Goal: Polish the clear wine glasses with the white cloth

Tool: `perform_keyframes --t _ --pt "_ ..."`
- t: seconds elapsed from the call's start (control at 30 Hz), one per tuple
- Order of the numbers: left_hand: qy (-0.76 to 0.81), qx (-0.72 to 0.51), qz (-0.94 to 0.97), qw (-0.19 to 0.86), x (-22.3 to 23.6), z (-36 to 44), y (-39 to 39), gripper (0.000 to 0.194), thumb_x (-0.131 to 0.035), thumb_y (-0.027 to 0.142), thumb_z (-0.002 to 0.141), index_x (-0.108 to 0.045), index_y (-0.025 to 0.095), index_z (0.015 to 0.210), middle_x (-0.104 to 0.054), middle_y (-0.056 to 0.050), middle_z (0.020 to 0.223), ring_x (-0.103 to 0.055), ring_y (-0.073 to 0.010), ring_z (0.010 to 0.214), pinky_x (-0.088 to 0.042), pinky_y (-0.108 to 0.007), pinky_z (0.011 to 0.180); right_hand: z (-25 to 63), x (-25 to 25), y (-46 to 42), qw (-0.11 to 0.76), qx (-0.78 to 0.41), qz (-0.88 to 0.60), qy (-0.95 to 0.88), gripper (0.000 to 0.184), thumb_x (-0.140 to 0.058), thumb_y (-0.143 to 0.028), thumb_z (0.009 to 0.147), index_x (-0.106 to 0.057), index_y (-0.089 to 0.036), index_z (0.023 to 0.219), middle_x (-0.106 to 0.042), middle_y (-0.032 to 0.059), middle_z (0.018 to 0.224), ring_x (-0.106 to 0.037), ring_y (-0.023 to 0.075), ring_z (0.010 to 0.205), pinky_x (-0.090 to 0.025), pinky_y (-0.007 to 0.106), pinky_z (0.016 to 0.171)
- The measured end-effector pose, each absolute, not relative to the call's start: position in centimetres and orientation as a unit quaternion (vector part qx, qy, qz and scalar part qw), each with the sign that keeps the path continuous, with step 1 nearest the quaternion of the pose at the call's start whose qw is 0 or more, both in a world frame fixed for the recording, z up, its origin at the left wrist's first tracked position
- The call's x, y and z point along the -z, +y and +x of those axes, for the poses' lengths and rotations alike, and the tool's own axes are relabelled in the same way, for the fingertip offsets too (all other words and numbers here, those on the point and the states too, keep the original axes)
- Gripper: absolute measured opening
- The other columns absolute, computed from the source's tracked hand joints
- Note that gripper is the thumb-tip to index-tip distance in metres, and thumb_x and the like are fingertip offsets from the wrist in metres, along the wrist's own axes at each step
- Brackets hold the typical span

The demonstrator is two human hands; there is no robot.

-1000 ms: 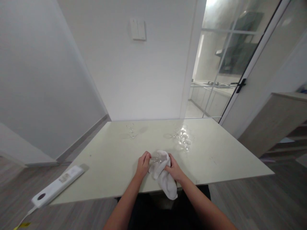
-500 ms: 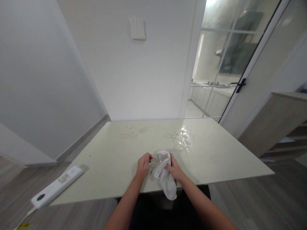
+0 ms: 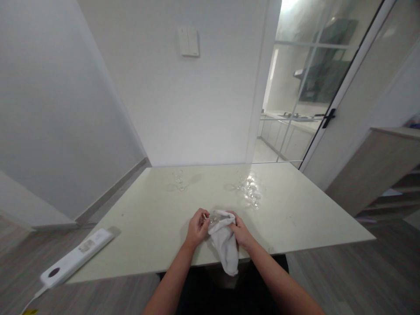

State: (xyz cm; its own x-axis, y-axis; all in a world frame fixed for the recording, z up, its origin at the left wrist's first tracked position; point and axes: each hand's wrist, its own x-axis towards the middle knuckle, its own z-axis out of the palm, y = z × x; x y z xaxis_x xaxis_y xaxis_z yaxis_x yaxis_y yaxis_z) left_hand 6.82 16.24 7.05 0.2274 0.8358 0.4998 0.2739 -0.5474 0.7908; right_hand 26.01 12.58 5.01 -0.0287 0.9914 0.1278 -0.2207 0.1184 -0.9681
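Note:
Near the front edge of the pale table (image 3: 147, 236), my left hand (image 3: 198, 227) pinches the stem end of a clear stemmed glass (image 3: 215, 217). A white cloth (image 3: 226, 247) is wrapped partly around the bowl of that glass and droops past the table edge. My right hand (image 3: 241, 230) grips the cloth from the right side, its fingers partly hidden by the folds. Glass and cloth are held just above the tabletop, the glass lying roughly sideways.
A lone stemmed glass (image 3: 179, 179) stands at the back left of the table. Several clear glasses (image 3: 251, 192) cluster at the back right under bright glare. A white power strip (image 3: 78, 256) lies over the left edge. Behind are a wall and a glazed door (image 3: 295, 87).
My left hand has turned and closed nearer the cloth, rotating the glass. The cloth has shifted around the bowl, and its hanging end has swung slightly left.

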Motion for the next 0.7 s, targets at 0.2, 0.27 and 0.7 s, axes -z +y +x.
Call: perform_keyframes --t 0.2,0.27,0.7 --pt "0.412 -0.489 0.721 0.269 -6.6 7.0 16.0 0.027 -0.036 0.039 0.092 -0.046 0.019 0.077 -0.045 0.001 0.067 -0.044 -0.0138 0.063 -0.036 -0.026 0.061 25.7 -4.0 12.8 0.594 -0.544 -0.443 -0.393 0.047 -0.060 -0.058 0.077 -0.060 -0.025 0.111 -0.064 0.0056 0.116 -0.055 0.0248 0.112 -0.038 0.041 0.101" --pt "0.422 -0.484 0.716 0.272 -6.5 7.0 16.1 0.028 -0.033 0.039 0.094 -0.044 0.020 0.076 -0.045 0.001 0.068 -0.046 -0.0143 0.064 -0.036 -0.026 0.062 25.7 -4.2 12.8 0.594 -0.541 -0.448 -0.392 0.046 -0.057 -0.059 0.078 -0.061 -0.023 0.107 -0.065 0.0061 0.114 -0.055 0.0247 0.111 -0.038 0.040 0.101" --pt "0.449 -0.497 0.668 0.324 -6.7 7.3 16.4 0.032 -0.034 0.043 0.094 -0.046 0.020 0.075 -0.045 0.002 0.063 -0.044 -0.0133 0.057 -0.034 -0.025 0.054 25.9 -6.2 12.0 0.551 -0.532 -0.376 -0.522 0.064 -0.071 -0.016 0.065 -0.046 -0.025 0.123 -0.063 0.0018 0.108 -0.059 0.0201 0.098 -0.046 0.034 0.089"
